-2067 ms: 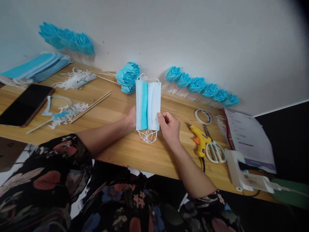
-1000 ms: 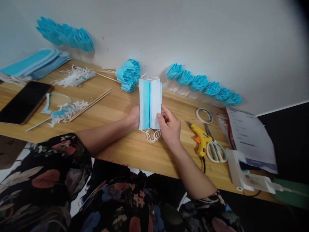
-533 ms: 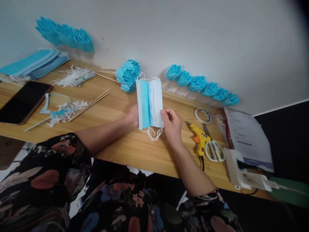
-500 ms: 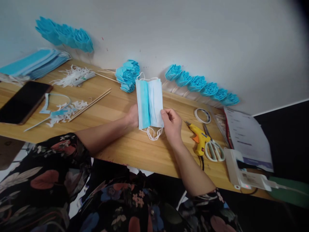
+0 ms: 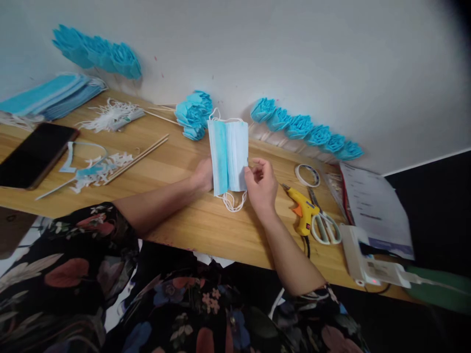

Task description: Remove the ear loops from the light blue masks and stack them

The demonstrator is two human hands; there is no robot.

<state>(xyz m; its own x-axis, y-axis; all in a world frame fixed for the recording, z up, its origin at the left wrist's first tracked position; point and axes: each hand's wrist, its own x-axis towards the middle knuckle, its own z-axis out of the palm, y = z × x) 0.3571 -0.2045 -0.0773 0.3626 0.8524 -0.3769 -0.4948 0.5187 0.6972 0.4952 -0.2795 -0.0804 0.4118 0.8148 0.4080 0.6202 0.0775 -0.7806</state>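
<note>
I hold a stack of blue and white face masks [image 5: 228,154] upright above the wooden table [image 5: 206,220], their white ear loops hanging below. My left hand [image 5: 204,174] grips the stack from behind at its left edge. My right hand [image 5: 260,182] pinches the stack's lower right edge with curled fingers.
Blue paper-like flowers [image 5: 305,133] line the wall, with more flowers [image 5: 194,113] behind the masks. A yellow glue gun [image 5: 301,211], scissors [image 5: 324,226] and a tape roll [image 5: 306,174] lie right. A phone [image 5: 35,154], sticks [image 5: 138,158], cut loops [image 5: 110,116] and stacked masks [image 5: 47,95] lie left.
My right hand has shifted along the stack's right edge, first pulling the white side out, then closing back in. The stack has stayed upright in nearly the same place.
</note>
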